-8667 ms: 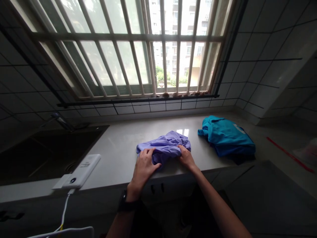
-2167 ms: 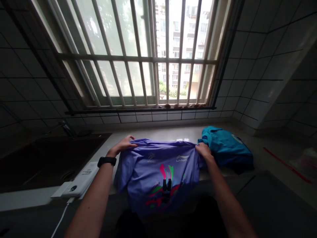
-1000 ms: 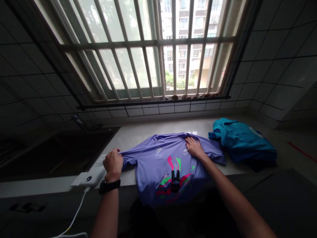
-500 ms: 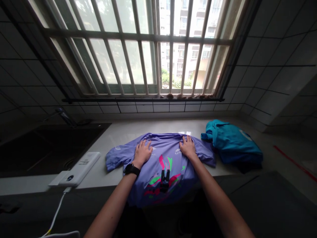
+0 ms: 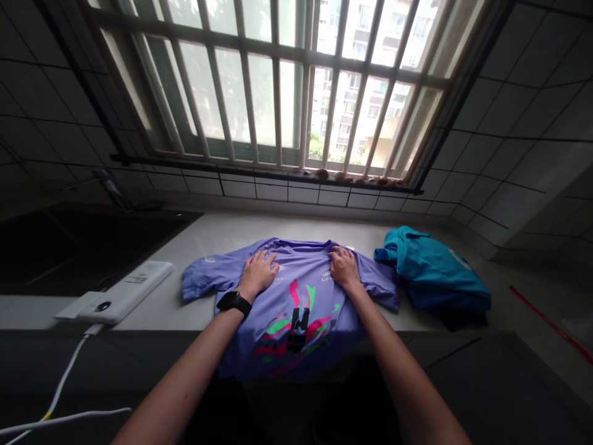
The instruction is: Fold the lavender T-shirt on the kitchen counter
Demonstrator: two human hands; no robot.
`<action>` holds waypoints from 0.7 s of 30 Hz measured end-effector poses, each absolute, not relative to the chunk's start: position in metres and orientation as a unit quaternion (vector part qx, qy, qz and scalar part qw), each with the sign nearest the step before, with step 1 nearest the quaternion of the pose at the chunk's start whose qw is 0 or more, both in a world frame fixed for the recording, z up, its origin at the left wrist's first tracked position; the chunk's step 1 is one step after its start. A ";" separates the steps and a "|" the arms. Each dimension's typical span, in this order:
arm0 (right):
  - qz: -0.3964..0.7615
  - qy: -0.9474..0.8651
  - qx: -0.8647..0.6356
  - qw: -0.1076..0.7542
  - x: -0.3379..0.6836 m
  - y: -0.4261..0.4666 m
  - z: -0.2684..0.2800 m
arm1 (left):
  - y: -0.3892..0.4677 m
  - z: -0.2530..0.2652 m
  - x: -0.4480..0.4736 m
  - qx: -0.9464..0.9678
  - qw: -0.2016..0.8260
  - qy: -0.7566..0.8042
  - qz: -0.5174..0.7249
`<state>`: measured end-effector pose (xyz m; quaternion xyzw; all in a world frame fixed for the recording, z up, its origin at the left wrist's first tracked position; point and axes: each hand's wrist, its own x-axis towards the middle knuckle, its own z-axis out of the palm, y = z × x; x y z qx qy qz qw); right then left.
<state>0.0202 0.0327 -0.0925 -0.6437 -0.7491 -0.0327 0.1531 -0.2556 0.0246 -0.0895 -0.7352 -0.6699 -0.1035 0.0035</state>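
A purple short-sleeved T-shirt [image 5: 319,303] lies front up on the counter, its collar toward the window and its lower part hanging over the front edge. Bright pink, green and black print covers its chest. My left hand [image 5: 259,271], with a black watch on the wrist, rests flat on the shirt left of the collar, fingers spread. On the other side of the collar, my right hand [image 5: 345,267] has its fingers curled into the fabric; the fingertips are partly hidden.
Folded blue clothing [image 5: 435,272] lies on the counter [image 5: 222,225] to the right. A white power bank [image 5: 132,290] with a cable [image 5: 69,364] is at the left, beside a dark sink [image 5: 92,241] and faucet [image 5: 113,191]. Behind stands a barred window [image 5: 259,105].
My right hand's fingers have curled, where earlier they lay flatter and spread. The left hand stays flat on the shirt. The camera view has tilted and shifted slightly.
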 end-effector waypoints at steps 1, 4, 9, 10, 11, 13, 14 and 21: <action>-0.028 -0.756 -0.638 0.146 0.021 0.034 -0.092 | 0.025 -0.090 -0.256 -0.736 0.004 -0.669 -0.106; -0.017 -0.761 -0.638 0.115 0.022 0.040 -0.087 | 0.024 -0.089 -0.256 -0.736 0.001 -0.668 -0.110; -0.026 -0.757 -0.646 0.094 0.021 0.046 -0.084 | 0.027 -0.090 -0.257 -0.734 -0.006 -0.669 -0.121; -0.028 -0.756 -0.647 0.095 0.021 0.047 -0.084 | 0.028 -0.090 -0.257 -0.735 -0.006 -0.668 -0.121; -0.028 -0.754 -0.650 0.094 0.021 0.047 -0.084 | 0.028 -0.091 -0.258 -0.736 -0.008 -0.667 -0.119; -0.010 -0.747 -0.660 0.078 0.022 0.046 -0.084 | 0.029 -0.091 -0.258 -0.737 -0.011 -0.667 -0.110; 0.003 -0.743 -0.665 0.068 0.023 0.047 -0.084 | 0.030 -0.092 -0.258 -0.737 -0.014 -0.668 -0.106; 0.028 -0.741 -0.669 0.052 0.025 0.050 -0.085 | 0.029 -0.092 -0.257 -0.736 -0.023 -0.667 -0.109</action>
